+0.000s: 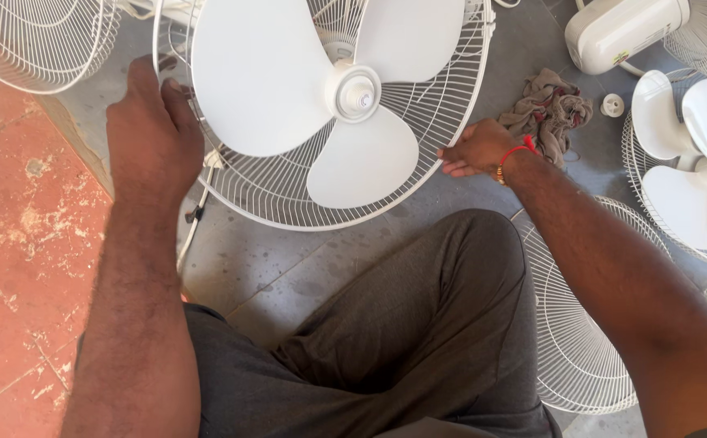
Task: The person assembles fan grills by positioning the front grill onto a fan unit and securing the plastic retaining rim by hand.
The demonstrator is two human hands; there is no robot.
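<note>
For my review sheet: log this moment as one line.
left hand: grips fan guard rim | right hand: on opposite rim | blade: mounted | rag: on floor beside
</note>
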